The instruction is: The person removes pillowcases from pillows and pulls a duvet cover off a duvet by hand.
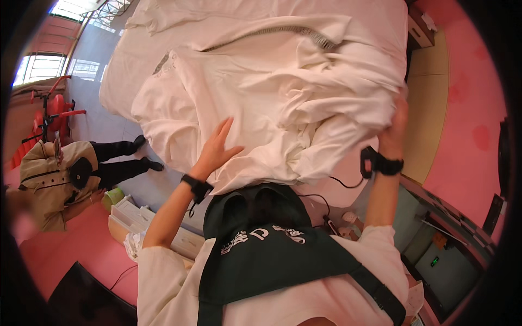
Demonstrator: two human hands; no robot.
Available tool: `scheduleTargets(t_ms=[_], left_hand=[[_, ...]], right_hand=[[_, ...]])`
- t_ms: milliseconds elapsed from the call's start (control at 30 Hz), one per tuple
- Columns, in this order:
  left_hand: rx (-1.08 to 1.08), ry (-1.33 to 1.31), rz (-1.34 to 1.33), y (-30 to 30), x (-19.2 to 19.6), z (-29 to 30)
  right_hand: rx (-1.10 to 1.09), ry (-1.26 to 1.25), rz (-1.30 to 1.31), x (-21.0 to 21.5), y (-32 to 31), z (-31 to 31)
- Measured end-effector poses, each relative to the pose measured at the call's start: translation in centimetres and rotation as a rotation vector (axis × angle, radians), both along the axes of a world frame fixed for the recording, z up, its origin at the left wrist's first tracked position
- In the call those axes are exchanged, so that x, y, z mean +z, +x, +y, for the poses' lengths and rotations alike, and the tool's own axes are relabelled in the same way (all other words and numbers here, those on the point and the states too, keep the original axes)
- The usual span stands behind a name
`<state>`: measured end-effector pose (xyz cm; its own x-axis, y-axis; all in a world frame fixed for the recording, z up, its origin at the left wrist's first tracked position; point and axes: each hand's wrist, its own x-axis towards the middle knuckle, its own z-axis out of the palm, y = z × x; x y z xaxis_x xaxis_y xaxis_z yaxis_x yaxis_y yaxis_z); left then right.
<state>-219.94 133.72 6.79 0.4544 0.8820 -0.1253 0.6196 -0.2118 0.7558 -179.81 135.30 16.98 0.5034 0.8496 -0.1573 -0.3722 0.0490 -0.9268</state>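
Observation:
A big heap of crumpled white bedding (244, 92) lies over the near part of a bed (375, 13). A dark patterned strip runs along one raised fold of it, and a small grey patch shows near its left side. My left hand (215, 149) lies on or just over the near left part of the bedding, fingers stretched and thumb apart, holding nothing. At the right edge of the bedding is my right hand (392, 127), its fingers smeared by motion and partly lost against the cloth. Whether it grips the fabric cannot be seen.
At the left another person (54, 174) holds a phone, near a red exercise machine (51, 114). White drawers (144, 217) and a green bin (112, 196) stand left of me. A dark screen (446, 271) and a cable (348, 186) are at the right.

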Motion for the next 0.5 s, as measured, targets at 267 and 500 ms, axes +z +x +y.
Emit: scheduleTargets(t_ms=[267,500], left_hand=[[-0.242,0.116,-0.026,11.6,-2.2,6.4],[0.031,0.096,0.034,-4.0,0.2,8.0]], right_hand=[[-0.166,-0.200,-1.540,4.3,8.2,-11.4],[-0.085,-0.468,-0.864,0.5,15.9,-8.1]])
